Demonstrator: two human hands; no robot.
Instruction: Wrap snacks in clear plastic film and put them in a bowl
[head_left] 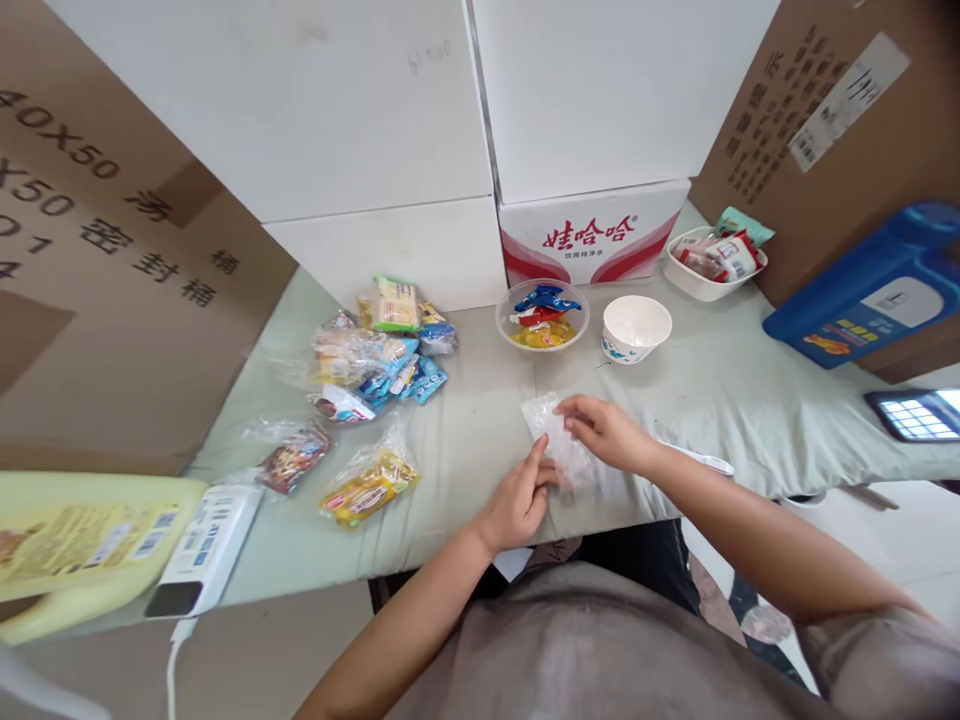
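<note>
A piece of clear bubble wrap (pixel 564 462) lies on the green cloth in front of me. My left hand (pixel 517 502) is at its left side, index finger stretched along it and the other fingers bent at its edge. From the right, my right hand (pixel 606 432) reaches over its upper part with curled fingers, tips on the plastic. Behind the hands stand a clear round bowl (pixel 543 345) holding blue, red and yellow wrapped snacks, and a white paper bowl (pixel 636 330) with a blue-green print.
At left lie a pile of packaged snacks (pixel 382 365), a yellow packet (pixel 371 488) and a brown packet (pixel 294 458). Farther out are a power bank (pixel 206 545) and a yellow jug (pixel 82 540). On the right are a snack-filled white dish (pixel 701 285), a blue bottle (pixel 862 290) and a phone (pixel 916 414).
</note>
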